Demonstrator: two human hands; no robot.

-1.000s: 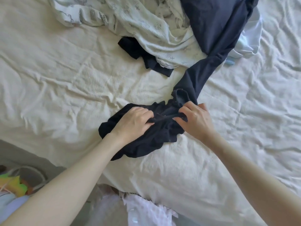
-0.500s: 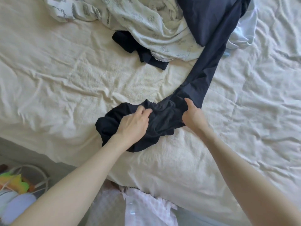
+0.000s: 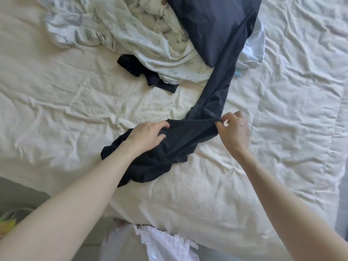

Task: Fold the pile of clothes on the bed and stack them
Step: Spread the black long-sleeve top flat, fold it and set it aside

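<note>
Rumpled cream bedding covers the bed (image 3: 282, 119). Near its front edge, a dark garment (image 3: 180, 140) is gripped by the left hand (image 3: 146, 134) and pinched at its hem by the right hand (image 3: 233, 129), trailing back to the pile of clothes (image 3: 150, 40).

Both forearms are bare from wrist to elbow, with no sleeve edge reaching into view. The left hand (image 3: 146, 134) and the right hand (image 3: 235, 132) wear no ring, watch or bracelet (as far as the visible sides show). The fingernails are short and unpainted. Low in the view, pale, finely patterned clothing (image 3: 165, 243) covers the body.
</note>
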